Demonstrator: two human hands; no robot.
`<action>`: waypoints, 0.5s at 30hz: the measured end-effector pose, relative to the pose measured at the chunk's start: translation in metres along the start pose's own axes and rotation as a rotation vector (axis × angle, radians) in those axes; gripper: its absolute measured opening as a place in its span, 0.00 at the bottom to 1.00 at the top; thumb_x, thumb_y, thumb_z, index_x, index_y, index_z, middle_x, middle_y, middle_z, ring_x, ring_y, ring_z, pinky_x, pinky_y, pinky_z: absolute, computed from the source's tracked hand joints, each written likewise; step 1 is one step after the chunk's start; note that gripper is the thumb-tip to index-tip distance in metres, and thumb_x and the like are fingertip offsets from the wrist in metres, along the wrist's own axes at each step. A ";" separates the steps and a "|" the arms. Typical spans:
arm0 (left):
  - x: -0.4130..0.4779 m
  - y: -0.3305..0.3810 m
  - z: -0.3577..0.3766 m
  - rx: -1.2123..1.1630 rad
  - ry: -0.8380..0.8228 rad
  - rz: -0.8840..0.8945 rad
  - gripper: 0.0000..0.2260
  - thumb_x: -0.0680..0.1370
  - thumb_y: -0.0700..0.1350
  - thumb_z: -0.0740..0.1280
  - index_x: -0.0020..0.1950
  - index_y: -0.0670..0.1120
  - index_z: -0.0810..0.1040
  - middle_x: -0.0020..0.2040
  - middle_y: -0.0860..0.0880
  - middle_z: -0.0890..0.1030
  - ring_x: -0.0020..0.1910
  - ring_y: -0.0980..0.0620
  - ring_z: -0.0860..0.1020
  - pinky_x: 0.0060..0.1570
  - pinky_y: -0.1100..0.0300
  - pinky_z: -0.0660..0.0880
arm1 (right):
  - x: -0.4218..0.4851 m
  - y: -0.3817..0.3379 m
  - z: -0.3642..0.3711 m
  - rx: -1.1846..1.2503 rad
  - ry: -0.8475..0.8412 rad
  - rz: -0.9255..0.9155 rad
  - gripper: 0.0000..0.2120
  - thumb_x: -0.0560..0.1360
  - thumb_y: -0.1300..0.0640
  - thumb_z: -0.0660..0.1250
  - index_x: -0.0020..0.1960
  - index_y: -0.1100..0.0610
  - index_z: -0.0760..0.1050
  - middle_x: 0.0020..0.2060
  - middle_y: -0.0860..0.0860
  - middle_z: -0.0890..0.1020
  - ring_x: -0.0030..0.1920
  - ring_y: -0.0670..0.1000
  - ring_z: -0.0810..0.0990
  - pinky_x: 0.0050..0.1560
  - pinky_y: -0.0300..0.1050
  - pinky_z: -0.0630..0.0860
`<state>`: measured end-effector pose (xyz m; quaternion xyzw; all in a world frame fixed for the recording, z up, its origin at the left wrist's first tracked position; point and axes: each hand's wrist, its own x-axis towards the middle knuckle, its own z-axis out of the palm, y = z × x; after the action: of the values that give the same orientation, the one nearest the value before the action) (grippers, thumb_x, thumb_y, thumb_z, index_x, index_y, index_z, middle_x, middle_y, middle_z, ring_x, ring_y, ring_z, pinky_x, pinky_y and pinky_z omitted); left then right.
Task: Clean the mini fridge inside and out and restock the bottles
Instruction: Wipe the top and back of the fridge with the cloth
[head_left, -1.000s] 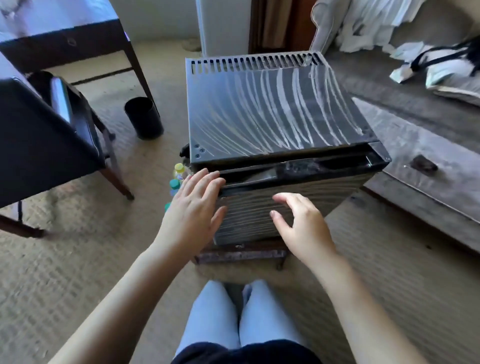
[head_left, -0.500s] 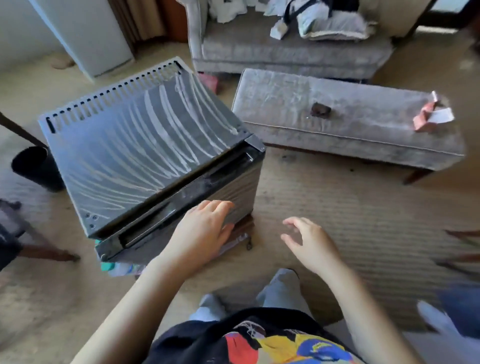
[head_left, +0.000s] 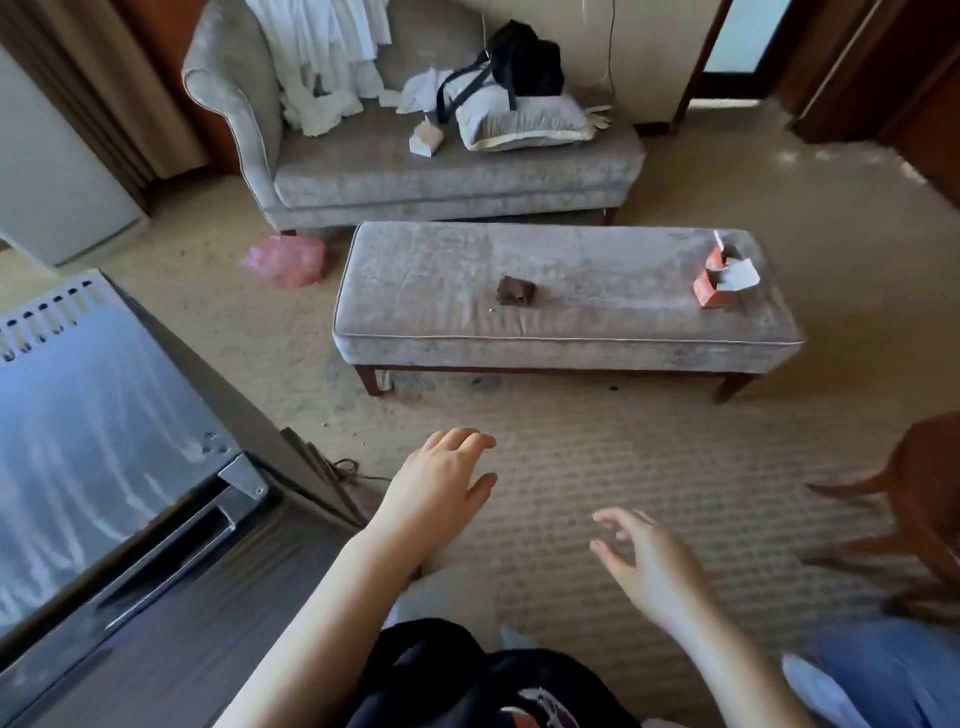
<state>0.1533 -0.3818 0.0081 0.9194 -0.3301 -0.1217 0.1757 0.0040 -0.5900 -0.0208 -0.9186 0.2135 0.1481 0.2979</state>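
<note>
Left hand (head_left: 441, 488): palm down, fingers nearly straight and close together, holding nothing. It hangs over the carpet (head_left: 649, 441) on the near side of the bench (head_left: 566, 332), in front of its left half.

Right hand (head_left: 649, 571): fingers spread and loosely bent, holding nothing, slightly blurred. Nearer the camera than the left hand, in front of the bench's middle, apart from everything.

Fridge (head_left: 104, 467): left of the bench and nearer the camera, standing on the carpet, well apart from the bench. Dark top panel streaked with white smears; a row of vent slots along its far edge. A metal hinge plate (head_left: 244, 478) sits at the top corner closest to the bench. The wood-grain front face runs down toward the lower left. Neither hand touches it; the left forearm passes just beside its near corner. A thin cord (head_left: 348, 467) lies on the carpet between this corner and the bench.

On the bench: a small dark brown lump (head_left: 515, 291) near the middle, a torn red carton (head_left: 719, 280) near the right end.

Behind the bench: a grey sofa (head_left: 415, 176) with white cloth (head_left: 322, 52), a pillow (head_left: 524, 122) and a black bag (head_left: 524, 62).

Left of the bench's far corner: a pink bag (head_left: 285, 260) on the carpet.

Right of the bench, nearer the camera: part of a wooden chair (head_left: 924, 519), blurred.
</note>
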 end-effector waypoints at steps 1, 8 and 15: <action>0.016 0.000 0.001 -0.003 -0.011 -0.012 0.19 0.80 0.53 0.60 0.71 0.51 0.67 0.69 0.55 0.69 0.68 0.52 0.66 0.63 0.57 0.68 | 0.014 0.004 -0.005 0.013 -0.001 0.006 0.14 0.77 0.49 0.66 0.62 0.47 0.74 0.52 0.40 0.74 0.54 0.40 0.75 0.47 0.32 0.66; 0.156 -0.017 0.011 -0.026 -0.070 -0.100 0.19 0.80 0.52 0.61 0.70 0.50 0.68 0.69 0.52 0.70 0.68 0.50 0.67 0.63 0.55 0.69 | 0.152 0.014 -0.028 0.029 -0.059 -0.005 0.14 0.77 0.52 0.66 0.62 0.51 0.76 0.58 0.45 0.79 0.58 0.45 0.76 0.55 0.35 0.69; 0.319 -0.065 0.016 -0.086 -0.140 -0.198 0.19 0.80 0.51 0.62 0.70 0.49 0.68 0.68 0.51 0.72 0.67 0.49 0.67 0.62 0.55 0.68 | 0.318 0.011 -0.071 -0.018 -0.134 0.023 0.13 0.76 0.53 0.67 0.60 0.51 0.77 0.55 0.47 0.81 0.56 0.46 0.78 0.48 0.33 0.66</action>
<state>0.4243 -0.5457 -0.0675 0.9284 -0.2435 -0.2166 0.1783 0.2840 -0.7382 -0.0975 -0.9067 0.2025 0.2145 0.3013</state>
